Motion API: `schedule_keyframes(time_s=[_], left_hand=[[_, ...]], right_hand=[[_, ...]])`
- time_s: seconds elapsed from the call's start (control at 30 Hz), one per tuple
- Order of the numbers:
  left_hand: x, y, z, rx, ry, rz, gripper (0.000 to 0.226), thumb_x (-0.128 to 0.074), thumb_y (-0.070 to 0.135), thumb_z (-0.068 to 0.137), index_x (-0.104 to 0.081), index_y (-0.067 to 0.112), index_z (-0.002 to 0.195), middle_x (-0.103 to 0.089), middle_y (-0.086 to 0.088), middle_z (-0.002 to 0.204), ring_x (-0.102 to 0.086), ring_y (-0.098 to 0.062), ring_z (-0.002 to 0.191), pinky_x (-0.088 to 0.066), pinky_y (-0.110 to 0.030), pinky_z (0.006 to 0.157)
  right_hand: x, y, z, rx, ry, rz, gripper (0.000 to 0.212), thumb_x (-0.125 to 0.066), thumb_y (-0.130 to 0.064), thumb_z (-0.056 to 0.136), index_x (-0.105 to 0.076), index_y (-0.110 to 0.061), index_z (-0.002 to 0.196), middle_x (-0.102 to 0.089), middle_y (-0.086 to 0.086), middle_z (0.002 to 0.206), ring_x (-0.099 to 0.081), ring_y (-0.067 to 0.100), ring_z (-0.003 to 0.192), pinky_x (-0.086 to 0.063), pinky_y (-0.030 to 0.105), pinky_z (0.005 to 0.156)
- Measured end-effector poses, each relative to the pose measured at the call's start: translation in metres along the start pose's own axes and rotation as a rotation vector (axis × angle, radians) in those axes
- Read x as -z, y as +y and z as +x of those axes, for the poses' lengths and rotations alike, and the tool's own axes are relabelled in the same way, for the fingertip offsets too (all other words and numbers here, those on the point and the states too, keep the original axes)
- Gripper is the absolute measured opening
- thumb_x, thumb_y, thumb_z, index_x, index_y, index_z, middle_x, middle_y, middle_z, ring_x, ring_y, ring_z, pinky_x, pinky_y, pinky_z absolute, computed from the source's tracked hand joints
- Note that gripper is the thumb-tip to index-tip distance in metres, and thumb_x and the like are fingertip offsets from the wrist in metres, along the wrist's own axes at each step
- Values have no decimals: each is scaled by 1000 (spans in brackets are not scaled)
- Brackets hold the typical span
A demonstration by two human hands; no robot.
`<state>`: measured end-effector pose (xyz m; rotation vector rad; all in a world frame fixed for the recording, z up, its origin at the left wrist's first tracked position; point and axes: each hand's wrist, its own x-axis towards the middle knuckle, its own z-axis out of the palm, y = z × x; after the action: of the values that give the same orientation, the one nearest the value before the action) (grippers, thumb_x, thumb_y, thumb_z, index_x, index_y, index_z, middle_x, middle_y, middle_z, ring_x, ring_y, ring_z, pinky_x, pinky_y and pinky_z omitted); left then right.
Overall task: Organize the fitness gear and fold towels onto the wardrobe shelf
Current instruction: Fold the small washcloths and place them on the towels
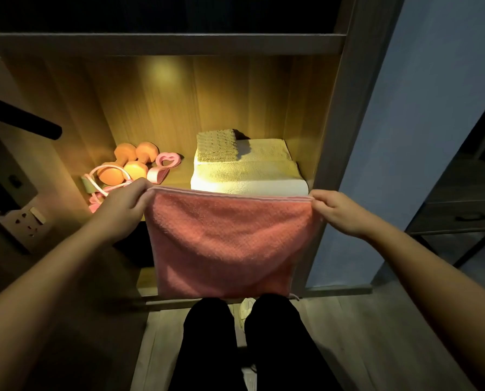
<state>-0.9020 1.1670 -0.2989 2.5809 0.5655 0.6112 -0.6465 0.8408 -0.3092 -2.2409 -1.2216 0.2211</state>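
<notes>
pink terry towel (230, 241) hangs doubled, top edge taut, before lit wooden wardrobe shelf (184, 176). on shelf: orange dumbbells (125, 165) left, stacked folded white towels (249, 176) right.

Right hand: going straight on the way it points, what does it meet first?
Probably the folded white towel, just beyond the pink towel corner that the right hand pinches; depth is unclear.

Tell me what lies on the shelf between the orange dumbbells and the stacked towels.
Head view: a pink heart-shaped piece lies there beside the orange dumbbells, then bare shelf before the stacked towels.
</notes>
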Motion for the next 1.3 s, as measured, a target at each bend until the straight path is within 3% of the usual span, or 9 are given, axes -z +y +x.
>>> schedule_keyframes(time_s=[0.17, 0.3, 0.43, 0.57, 0.77, 0.9, 1.03, 1.17, 1.3], left_hand=[[-15, 6, 13, 240, 92, -539, 9, -53, 23, 98, -60, 19, 94, -62, -2, 98, -60, -17, 90, -52, -35, 79], [-15, 2, 32, 367, 181, -676, 12, -57, 15, 96, -60, 20, 86, -61, -1, 90, -59, -14, 86, -52, -28, 73], [-11, -5, 37, 357, 106, -674, 7, -61, 15, 94, -62, 18, 88, -64, 1, 87, -61, -9, 82, -51, -19, 65], [-10, -12, 17, 405, -113, -863, 9, -65, 17, 86, -60, 13, 92, -65, -4, 102, -63, -16, 96, -53, -29, 81], [-42, -20, -57, 473, -270, -833, 5, -50, 16, 96, -53, 12, 95, -61, -7, 100, -61, -19, 93, -56, -26, 75], [-70, -31, -113, 520, -364, -753, 11, -43, 12, 100, -50, 8, 93, -54, -10, 95, -56, -19, 83, -53, -21, 61], [-82, -46, -156, 669, -606, -805, 17, -50, 22, 94, -49, 5, 95, -53, -12, 92, -52, -19, 74, -43, -26, 58], [-77, -57, -176, 737, -856, -869, 40, -68, 33, 80, -56, 2, 103, -60, -11, 94, -57, -23, 84, -44, -33, 69], [-83, -56, -177, 765, -740, -854, 42, -58, 26, 90, -58, -1, 122, -62, -21, 114, -60, -33, 101, -45, -42, 86]], right_hand=[[-18, 0, 13, -157, 290, 597, 27, -48, -32, 99, -66, -24, 81, -62, -17, 77, -53, -1, 69, -43, 18, 61], [-10, 5, 33, -209, 471, 596, 25, -49, -32, 100, -64, -23, 82, -60, -12, 75, -51, 5, 67, -40, 24, 62], [-4, 14, 38, -178, 474, 577, 25, -49, -27, 100, -60, -23, 78, -54, -12, 70, -46, 6, 65, -38, 25, 63], [-12, 20, 20, -190, 338, 674, 24, -48, -27, 101, -65, -24, 85, -60, -6, 80, -51, 8, 72, -45, 27, 69], [-66, 36, -37, -293, 190, 629, 20, -45, -20, 102, -57, -13, 87, -53, 9, 83, -48, 22, 78, -44, 40, 74], [-104, 42, -85, -353, 72, 490, 20, -45, -18, 102, -54, -13, 85, -54, 5, 79, -49, 14, 71, -42, 30, 64], [-115, 50, -122, -483, -265, 630, 23, -44, -22, 102, -52, -13, 83, -49, 1, 71, -46, 9, 59, -38, 19, 51], [-111, 57, -141, -576, -644, 811, 17, -44, -22, 98, -51, -10, 88, -43, 0, 68, -37, 10, 57, -30, 22, 51], [-114, 60, -139, -575, -553, 891, 15, -46, -23, 97, -50, -11, 89, -42, 3, 72, -38, 13, 64, -31, 25, 57]])
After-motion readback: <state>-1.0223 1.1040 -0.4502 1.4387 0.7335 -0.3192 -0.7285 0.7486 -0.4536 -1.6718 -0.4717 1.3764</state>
